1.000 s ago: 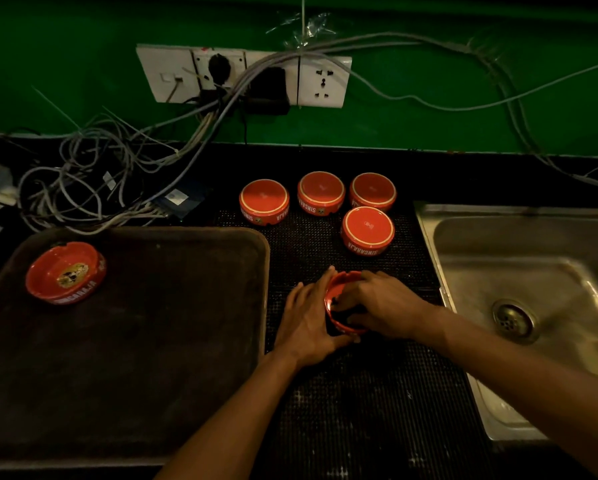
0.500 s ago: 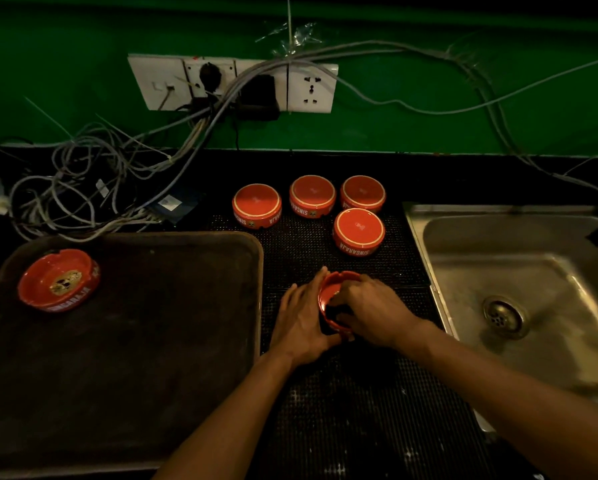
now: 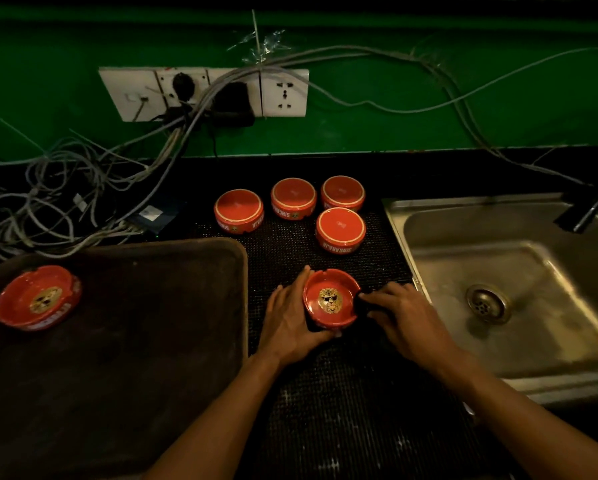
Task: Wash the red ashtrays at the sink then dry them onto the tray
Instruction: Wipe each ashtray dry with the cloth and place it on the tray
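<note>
A red ashtray point(image 3: 329, 299) with a gold lion print inside stands tilted toward me on the black mat point(image 3: 342, 393). My left hand point(image 3: 288, 320) grips its left side. At its right rim, my right hand point(image 3: 405, 317) pinches a dark cloth point(image 3: 361, 304). Another red ashtray point(image 3: 37, 297) lies open side up at the far left of the dark tray point(image 3: 134, 306). Several red ashtrays sit upside down at the back of the mat, the nearest one point(image 3: 340, 228) just behind my hands.
A steel sink point(image 3: 498, 265) with its drain point(image 3: 486, 303) is on the right, and a dark tap point(image 3: 592, 209) stands at its far corner. A tangle of grey cables point(image 3: 65, 188) lies at the back left, below the wall sockets point(image 3: 204, 93).
My right hand has come out of the ashtray's bowl to its right rim with the cloth, so the lion print now shows. My left hand still holds the ashtray.
</note>
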